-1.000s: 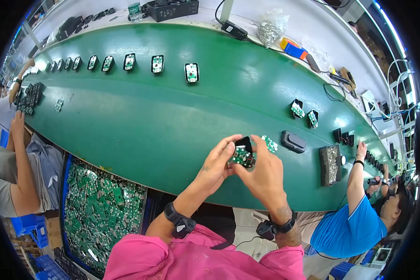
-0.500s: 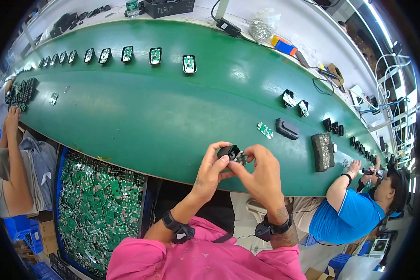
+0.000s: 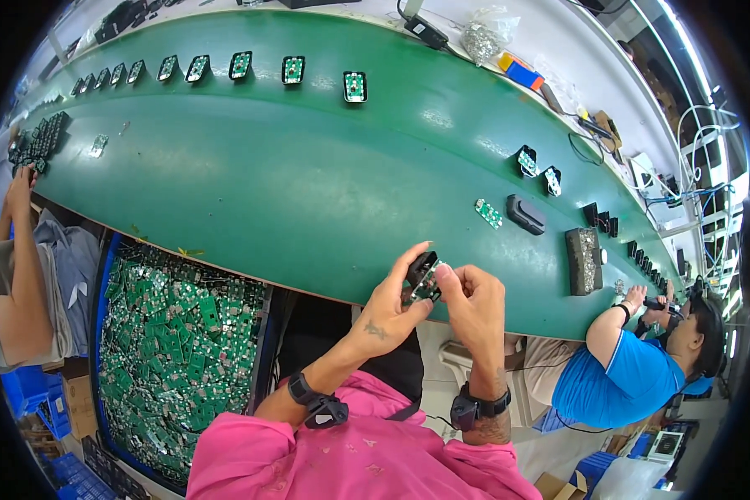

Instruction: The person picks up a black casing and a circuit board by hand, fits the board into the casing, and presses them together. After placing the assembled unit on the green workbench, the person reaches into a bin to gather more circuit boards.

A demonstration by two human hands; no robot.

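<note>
My left hand (image 3: 389, 305) and my right hand (image 3: 473, 302) meet over the near edge of the green conveyor belt (image 3: 292, 175). Between their fingertips they hold a small black housing with a green circuit board (image 3: 423, 277) in it. My left thumb and forefinger pinch its left side, and my right fingers press on its right side. A loose green board (image 3: 489, 213) and a black housing (image 3: 526, 214) lie on the belt just beyond my hands.
A blue bin full of green circuit boards (image 3: 175, 350) stands at my lower left. A row of black housings with boards (image 3: 240, 65) runs along the belt's far side. A person in a blue shirt (image 3: 633, 375) works at my right; another person's arm (image 3: 17, 275) is at left.
My hands have drawn back from the belt toward my body, carrying the housing with them. A loose board and a black housing stay behind on the belt.
</note>
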